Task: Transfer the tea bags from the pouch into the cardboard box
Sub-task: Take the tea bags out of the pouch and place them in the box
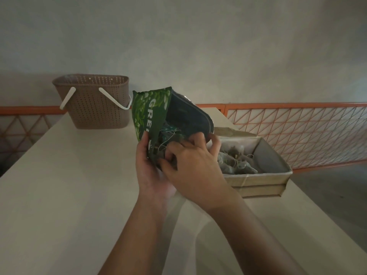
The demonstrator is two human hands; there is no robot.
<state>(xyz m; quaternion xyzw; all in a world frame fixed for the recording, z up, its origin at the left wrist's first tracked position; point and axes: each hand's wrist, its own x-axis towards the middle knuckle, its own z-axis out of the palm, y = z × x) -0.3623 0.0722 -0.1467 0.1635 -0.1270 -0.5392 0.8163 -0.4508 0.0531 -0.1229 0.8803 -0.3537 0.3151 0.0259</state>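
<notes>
Your left hand (pixel 151 171) grips the green tea pouch (pixel 155 114) from below, thumb pressed on its printed face, holding it upside down so its open mouth points toward you and the contents slide within reach. Your right hand (pixel 190 155) has its fingers curled into that mouth, around what looks like a clump of tea bags (pixel 168 135) with loose strings, though the dim light makes it hard to say how many you have. The cardboard box (pixel 258 179) sits just to the right on the pale table (pixel 69 185), its flaps folded out of the way, so the carry is short. A heap of tea bags already lies inside it; the job seems well underway, with some still in the pouch. The brown perforated basket (pixel 95 104) with white handles stands apart at the far left, against the wall (pixel 178 36).
</notes>
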